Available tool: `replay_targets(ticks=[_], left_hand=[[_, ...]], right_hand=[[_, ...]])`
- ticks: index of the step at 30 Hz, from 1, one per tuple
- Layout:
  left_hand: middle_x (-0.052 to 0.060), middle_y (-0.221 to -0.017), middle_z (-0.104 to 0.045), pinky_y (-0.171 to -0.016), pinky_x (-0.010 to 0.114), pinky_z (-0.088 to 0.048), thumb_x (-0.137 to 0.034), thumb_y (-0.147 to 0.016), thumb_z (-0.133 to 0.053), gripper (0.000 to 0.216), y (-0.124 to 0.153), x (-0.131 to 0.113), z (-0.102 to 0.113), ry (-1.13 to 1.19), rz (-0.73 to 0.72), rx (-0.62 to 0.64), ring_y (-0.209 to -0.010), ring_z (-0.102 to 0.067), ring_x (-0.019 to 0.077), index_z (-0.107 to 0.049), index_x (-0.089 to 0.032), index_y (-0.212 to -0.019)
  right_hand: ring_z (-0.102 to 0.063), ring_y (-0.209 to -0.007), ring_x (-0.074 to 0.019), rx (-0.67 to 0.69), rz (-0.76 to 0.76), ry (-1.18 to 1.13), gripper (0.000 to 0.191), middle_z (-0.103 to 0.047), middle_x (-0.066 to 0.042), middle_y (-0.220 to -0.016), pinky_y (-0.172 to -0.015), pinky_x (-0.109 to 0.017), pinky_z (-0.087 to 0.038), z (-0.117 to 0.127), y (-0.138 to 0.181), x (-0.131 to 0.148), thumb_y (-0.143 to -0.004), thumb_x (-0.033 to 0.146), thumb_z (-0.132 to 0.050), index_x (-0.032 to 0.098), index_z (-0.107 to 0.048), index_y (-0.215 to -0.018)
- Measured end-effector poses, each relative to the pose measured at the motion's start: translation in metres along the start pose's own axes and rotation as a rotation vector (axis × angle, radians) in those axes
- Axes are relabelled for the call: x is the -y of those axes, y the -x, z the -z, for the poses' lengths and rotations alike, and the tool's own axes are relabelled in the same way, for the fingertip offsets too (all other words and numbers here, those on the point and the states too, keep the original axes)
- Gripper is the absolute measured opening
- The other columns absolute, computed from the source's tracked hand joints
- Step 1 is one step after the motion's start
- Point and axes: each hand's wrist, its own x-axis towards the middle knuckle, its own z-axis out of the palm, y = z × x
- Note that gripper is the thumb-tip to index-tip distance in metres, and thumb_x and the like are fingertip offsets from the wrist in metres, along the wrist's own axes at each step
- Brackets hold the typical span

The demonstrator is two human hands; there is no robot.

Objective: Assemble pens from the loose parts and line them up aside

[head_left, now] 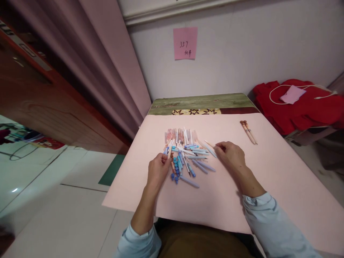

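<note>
A heap of pen parts [188, 154] lies in the middle of a pink sheet [268, 172]: blue barrels, small blue caps, white refills and clear pinkish tubes. My left hand [158, 170] rests at the heap's left edge with its fingers closed on a white pen piece [170, 148] that points up and away. My right hand [231, 154] is at the heap's right edge and pinches the end of a pale pen barrel [210, 148]. Two assembled tan pens [248, 132] lie apart at the sheet's far right.
The pink sheet covers a small table [199, 102] against a white wall with a pink note [185, 43]. A red cloth [303, 104] with a white cord lies to the right. A curtain [107, 61] and a wooden door [40, 93] stand to the left above the tiled floor.
</note>
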Motion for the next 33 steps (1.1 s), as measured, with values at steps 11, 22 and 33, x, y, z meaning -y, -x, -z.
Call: replay_targets(ticks=[11,22,33], left_hand=[[0.001,-0.073,-0.067,-0.065,0.029,-0.040,-0.030,-0.085,-0.055,0.016,0.016,-0.051,-0.022,-0.118,-0.077,0.114,-0.070,-0.063,0.0193,-0.058,-0.022,-0.098],[0.002,-0.072,-0.067,-0.066,0.029,-0.039,-0.042,-0.088,-0.054,0.032,0.019,-0.059,-0.030,-0.065,-0.107,0.147,-0.072,-0.063,0.0207,-0.057,-0.020,-0.110],[-0.002,-0.067,-0.063,-0.061,0.026,-0.034,-0.030,-0.078,-0.058,0.011,0.007,-0.005,0.017,-0.203,0.046,0.102,-0.067,-0.057,0.0157,-0.059,-0.023,-0.070]], right_hand=[[-0.063,-0.082,-0.0217,-0.002,-0.011,0.014,0.027,-0.073,-0.001,-0.089,-0.065,-0.030,-0.038,0.000,-0.001,0.000,-0.083,0.041,-0.052,0.029,-0.074,-0.093],[-0.062,-0.080,-0.0216,0.001,-0.010,-0.003,0.027,-0.072,-0.002,-0.086,-0.063,-0.030,-0.037,-0.001,-0.001,0.000,-0.083,0.042,-0.053,0.027,-0.074,-0.092],[-0.062,-0.078,-0.0211,-0.006,-0.015,0.010,0.025,-0.072,-0.002,-0.084,-0.063,-0.029,-0.037,-0.001,-0.001,0.001,-0.082,0.039,-0.053,0.028,-0.075,-0.090]])
